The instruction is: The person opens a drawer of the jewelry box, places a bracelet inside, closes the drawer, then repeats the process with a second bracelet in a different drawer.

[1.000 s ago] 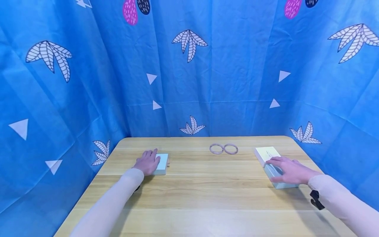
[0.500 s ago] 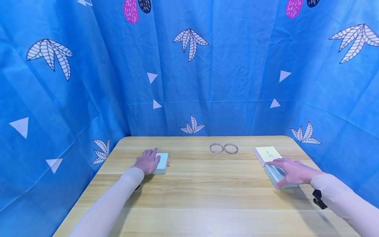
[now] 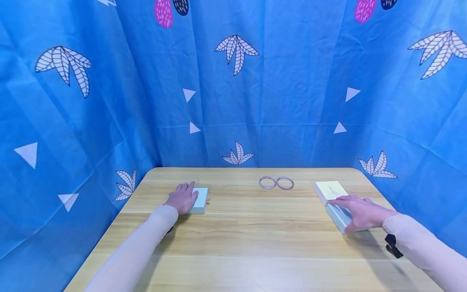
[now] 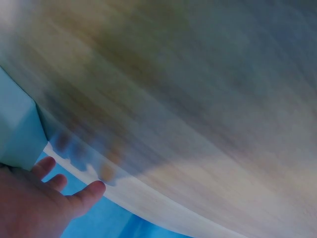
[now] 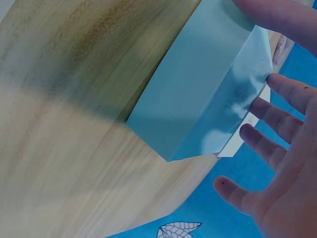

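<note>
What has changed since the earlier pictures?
The right hand has drawn its thumb nearer the person, toward the near end of the right blue box; I can't tell whether it grips the box. The left hand stays at the left blue box; the two rings and pale yellow box lie as they were.

Your left pale blue box [image 3: 201,198] lies flat near the table's [image 3: 255,239] left edge, partly covered by your left hand [image 3: 181,199]; its visible top is plain, and a small pinkish tab juts from its right side. Your right pale blue box [image 5: 178,94] also lies flat, near the right edge, its smooth top shadowed by your spread right hand [image 3: 365,213], which hides much of it from above.
</note>
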Motion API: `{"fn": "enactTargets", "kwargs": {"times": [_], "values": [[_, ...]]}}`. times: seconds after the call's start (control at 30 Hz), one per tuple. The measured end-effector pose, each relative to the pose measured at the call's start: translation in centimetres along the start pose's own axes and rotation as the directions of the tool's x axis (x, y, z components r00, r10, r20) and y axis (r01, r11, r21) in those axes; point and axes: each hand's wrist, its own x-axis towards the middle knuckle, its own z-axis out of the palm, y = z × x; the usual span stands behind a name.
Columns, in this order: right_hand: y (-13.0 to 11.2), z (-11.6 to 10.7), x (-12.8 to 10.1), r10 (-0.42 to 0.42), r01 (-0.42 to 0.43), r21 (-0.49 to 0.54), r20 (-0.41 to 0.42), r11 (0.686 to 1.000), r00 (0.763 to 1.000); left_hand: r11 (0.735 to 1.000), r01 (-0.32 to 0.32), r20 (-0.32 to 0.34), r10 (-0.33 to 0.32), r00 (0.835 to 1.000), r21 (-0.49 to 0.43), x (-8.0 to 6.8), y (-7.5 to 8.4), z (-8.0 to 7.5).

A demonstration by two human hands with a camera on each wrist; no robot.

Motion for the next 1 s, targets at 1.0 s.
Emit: {"fn": "enactTargets", "kwargs": {"times": [1.0], "values": [[0.05, -0.53, 0.25, 0.021, -0.022, 0.021, 0.047, 1.000, 0.999, 1.000, 0.006, -0.010, -0.006, 1.000, 0.005, 0.11, -0.30, 0.38]]}}
